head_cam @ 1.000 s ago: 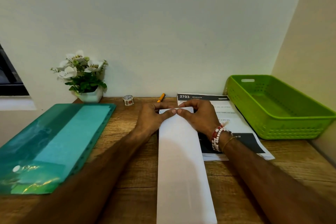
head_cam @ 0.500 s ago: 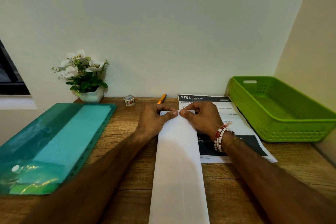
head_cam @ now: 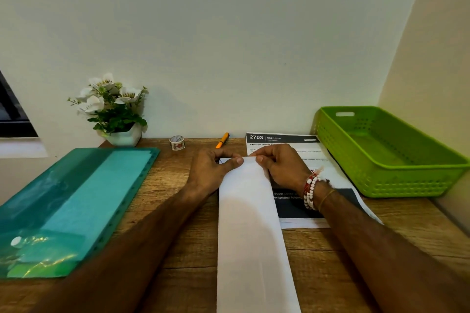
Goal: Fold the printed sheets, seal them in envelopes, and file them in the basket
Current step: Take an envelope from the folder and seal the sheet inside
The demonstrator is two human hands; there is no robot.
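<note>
Left hand [head_cam: 211,173] and right hand [head_cam: 282,168] are both pinching the far edge of the folded sheet [head_cam: 251,236], which is lying lengthwise on the desk [head_cam: 165,180]. Folder [head_cam: 76,198] is sitting well left of the folded sheet, basket [head_cam: 381,180] well right, printed sheet [head_cam: 279,138] just right; flower pot [head_cam: 114,114], pen [head_cam: 222,140], tape roll [head_cam: 176,142] beyond it.

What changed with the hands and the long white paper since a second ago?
Very little. The left hand and right hand stayed at the far end of the folded white sheet; their thumbs, lying flatter before, now pinch its far edge, fingers curled behind. The sheet still lies lengthwise on the desk. The green basket, printed sheets, pen, tape roll, green folder and flower pot did not move.
</note>
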